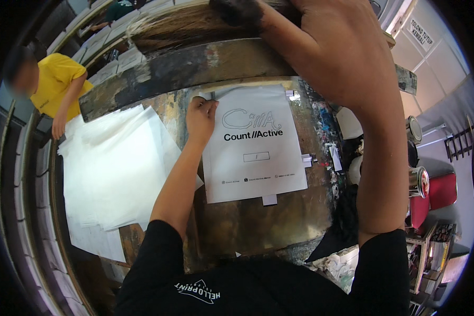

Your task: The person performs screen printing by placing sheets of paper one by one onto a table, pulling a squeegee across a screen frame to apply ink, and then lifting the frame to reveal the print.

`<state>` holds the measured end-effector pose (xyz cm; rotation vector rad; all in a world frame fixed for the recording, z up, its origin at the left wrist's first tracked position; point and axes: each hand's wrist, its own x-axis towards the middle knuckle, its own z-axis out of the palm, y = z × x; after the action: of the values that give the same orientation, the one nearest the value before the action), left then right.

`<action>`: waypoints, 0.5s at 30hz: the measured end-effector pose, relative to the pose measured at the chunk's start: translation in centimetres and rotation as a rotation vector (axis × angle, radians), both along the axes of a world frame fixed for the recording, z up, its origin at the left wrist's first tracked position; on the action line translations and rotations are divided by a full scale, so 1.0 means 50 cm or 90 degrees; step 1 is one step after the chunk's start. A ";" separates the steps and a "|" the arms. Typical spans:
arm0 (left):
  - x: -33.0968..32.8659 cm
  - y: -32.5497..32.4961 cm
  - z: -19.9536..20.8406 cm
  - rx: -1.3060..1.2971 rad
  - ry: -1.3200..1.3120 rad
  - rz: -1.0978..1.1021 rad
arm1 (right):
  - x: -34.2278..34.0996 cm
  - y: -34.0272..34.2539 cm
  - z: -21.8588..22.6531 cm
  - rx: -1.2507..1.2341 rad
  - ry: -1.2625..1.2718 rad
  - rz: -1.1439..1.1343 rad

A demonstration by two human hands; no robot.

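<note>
Many white sheets (116, 168) are lying leftmost. The left hand (200, 119) is pinching the upper-left corner of the printed sheet (258, 171) on the board (242, 229); seeming light and flimsy, it is suiting corner holds. Apart, the right hand (339, 52) is hanging over the dark frame (168, 75), grip unclear.

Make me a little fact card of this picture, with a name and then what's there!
Left hand: fingers curled at the printed sheet's upper left corner; a pinch is hard to tell
Right hand: up high by a worn wooden bar; grip unclear
Printed sheet: white with black print, lying on a stained board
White tabs: small, at the sheet's edges
Paper pile: white, uneven, left of the printed sheet
Other person: yellow shirt, upper left
Far right: red chair
</note>
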<state>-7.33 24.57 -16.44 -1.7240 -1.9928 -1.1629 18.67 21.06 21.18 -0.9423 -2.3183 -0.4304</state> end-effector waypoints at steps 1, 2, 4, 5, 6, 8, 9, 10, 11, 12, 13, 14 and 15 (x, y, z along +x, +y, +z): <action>0.001 -0.017 0.016 0.004 -0.055 0.005 | 0.000 0.001 0.002 -0.024 -0.006 -0.020; -0.001 -0.041 0.035 0.017 -0.099 -0.016 | -0.006 0.003 0.018 -0.093 -0.034 -0.058; -0.021 -0.110 0.077 -0.040 -0.158 0.084 | -0.004 0.010 0.028 -0.194 -0.043 -0.019; -0.042 -0.153 0.097 -0.009 -0.149 0.110 | 0.009 0.023 0.027 -0.220 -0.021 0.057; -0.060 -0.205 0.108 -0.003 -0.167 0.133 | 0.015 0.020 0.018 -0.183 -0.008 0.094; -0.110 -0.320 0.114 0.057 -0.201 0.196 | 0.036 0.021 -0.015 -0.046 0.007 0.121; -0.132 -0.383 0.104 0.061 -0.255 0.253 | 0.042 0.020 -0.039 0.047 0.007 0.115; -0.163 -0.442 0.094 0.075 -0.289 0.291 | 0.046 0.019 -0.059 0.120 0.052 0.145; -0.195 -0.506 0.081 0.085 -0.320 0.329 | 0.053 0.014 -0.077 0.083 0.045 0.140; -0.223 -0.572 0.068 0.066 -0.245 0.373 | 0.058 0.012 -0.089 0.054 0.044 0.133; -0.266 -0.623 0.066 0.095 -0.160 0.398 | 0.061 0.010 -0.095 0.067 0.067 0.130; -0.303 -0.675 0.063 0.046 -0.153 0.470 | 0.062 0.004 -0.104 0.081 0.090 0.155; -0.329 -0.735 0.061 0.040 -0.123 0.506 | 0.065 -0.001 -0.107 0.040 0.062 0.136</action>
<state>-23.80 -12.17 -13.38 -0.6548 -2.3644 -1.0841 21.91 21.01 15.83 -0.6627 -2.2728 -0.3584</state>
